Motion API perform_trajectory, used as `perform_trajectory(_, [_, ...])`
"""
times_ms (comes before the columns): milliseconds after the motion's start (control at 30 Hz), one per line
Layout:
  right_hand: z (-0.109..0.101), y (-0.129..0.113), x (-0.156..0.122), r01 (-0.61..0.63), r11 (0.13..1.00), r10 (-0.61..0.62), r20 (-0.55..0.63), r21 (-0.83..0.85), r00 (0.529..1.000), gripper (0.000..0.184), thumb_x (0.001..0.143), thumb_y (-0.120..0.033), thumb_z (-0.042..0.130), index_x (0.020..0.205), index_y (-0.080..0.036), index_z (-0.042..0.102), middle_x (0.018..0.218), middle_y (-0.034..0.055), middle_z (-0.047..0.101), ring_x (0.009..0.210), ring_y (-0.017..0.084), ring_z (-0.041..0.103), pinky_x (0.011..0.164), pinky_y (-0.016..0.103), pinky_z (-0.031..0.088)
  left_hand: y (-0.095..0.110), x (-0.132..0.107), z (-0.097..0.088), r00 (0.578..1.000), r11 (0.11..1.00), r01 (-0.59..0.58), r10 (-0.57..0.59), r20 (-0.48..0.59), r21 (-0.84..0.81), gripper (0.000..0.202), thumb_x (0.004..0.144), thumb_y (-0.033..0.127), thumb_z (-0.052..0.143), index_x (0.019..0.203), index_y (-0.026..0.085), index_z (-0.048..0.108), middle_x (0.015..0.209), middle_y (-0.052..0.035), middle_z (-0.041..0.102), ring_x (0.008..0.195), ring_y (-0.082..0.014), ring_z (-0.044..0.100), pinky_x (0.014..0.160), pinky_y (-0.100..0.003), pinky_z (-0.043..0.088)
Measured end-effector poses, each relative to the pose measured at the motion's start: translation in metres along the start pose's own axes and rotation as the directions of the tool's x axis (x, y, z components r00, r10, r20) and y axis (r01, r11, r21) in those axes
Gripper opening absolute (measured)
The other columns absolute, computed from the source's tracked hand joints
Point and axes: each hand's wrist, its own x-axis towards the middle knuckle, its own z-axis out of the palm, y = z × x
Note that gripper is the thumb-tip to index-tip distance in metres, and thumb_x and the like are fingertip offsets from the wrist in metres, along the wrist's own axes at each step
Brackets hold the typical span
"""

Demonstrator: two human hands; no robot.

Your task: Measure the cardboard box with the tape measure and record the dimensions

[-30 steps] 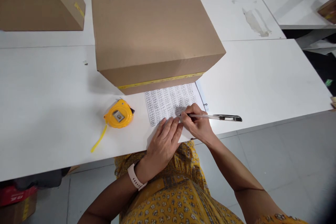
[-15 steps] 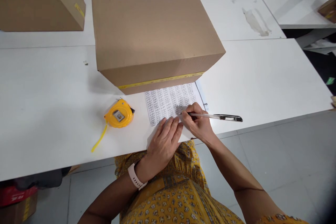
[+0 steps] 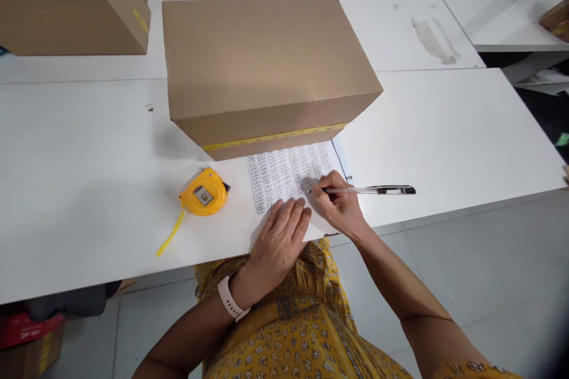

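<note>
The pen (image 3: 368,190) is black and clear, the box (image 3: 271,59) brown.

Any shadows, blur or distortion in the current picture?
Head view: soft shadow on the table left of the big box. Head view: pen fairly sharp, but the writing on the paper too fine to read. Head view: dark blur in the bottom right corner, and the upper-left box looks stretched.

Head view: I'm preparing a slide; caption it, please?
Right hand holds a pen at a densely written sheet; left fingers rest on its near part.
</note>
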Motion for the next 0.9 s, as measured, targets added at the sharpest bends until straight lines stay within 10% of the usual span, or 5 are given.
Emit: perform_trajectory(900, [0.0007,0.0046,-0.0018,-0.001,1.0,0.001,0.014,-0.016,1.0,0.021,0.092,-0.027,0.058,0.076,-0.024,0.044,0.063,-0.0062,0.043,0.052,0.009,0.037,0.049,0.026,0.03,0.0009,-0.0005,0.0005,1.0,1.0,0.008,-0.008,-0.002,0.007,0.047,0.103,0.031,0.053,0.141,0.003,0.054,0.15,-0.0182,0.058,0.138,-0.0316,0.055,0.119,-0.049,0.044])
